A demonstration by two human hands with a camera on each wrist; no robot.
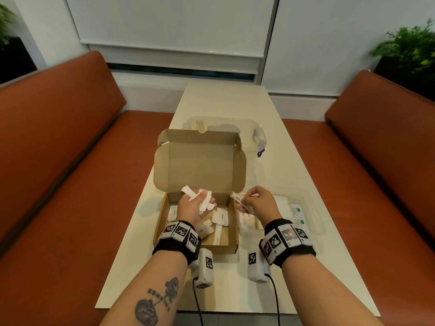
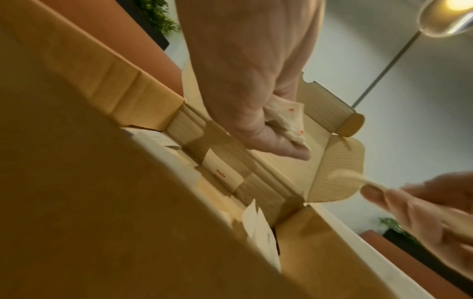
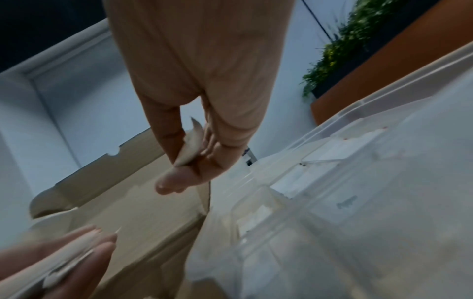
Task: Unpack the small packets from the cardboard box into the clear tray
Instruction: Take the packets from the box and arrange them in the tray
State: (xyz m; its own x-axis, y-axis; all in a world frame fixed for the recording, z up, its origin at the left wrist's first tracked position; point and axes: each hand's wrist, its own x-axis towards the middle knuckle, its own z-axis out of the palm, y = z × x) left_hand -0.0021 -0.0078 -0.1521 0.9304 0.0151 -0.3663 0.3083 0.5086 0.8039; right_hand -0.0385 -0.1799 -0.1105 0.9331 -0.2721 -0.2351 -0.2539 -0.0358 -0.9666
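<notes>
Left hand [image 1: 194, 208]: held above the open cardboard box [image 1: 231, 241], fingers curled round a bunch of small white packets [image 1: 204, 200]; several ends stick out past the fingers. Left wrist view shows red marks on the held packets [image 2: 286, 119].
Right hand [image 1: 255, 203]: just right of the box's far right corner, over the near left part of the clear tray [image 1: 315, 208]; thumb & fingers pinch one long thin white packet [image 1: 238, 199] w/ dark print. Right wrist view blurred, but the packet [image 3: 190, 147] shows btwn thumb and fingers.
Hands: near each other, not touching.
Box: on the table [image 1: 223, 102], lid standing up at the far side. More packets still lie on its floor [image 1: 222, 216], flat and loose; one reads "Pepper", probably.
Tray: right of the box, touching or just beside it, can't tell which. Already holds white packets, plus green-marked ones [image 1: 297, 214] at its right side.
Far side: a clear lidded container [image 1: 235, 124] behind the box lid.
Surroundings: orange bench seats [image 1: 70, 161] left & right of the table, plants [image 1: 409, 45] in the far corners.
Wrists: black bands w/ printed square markers [image 1: 180, 234] on both.
</notes>
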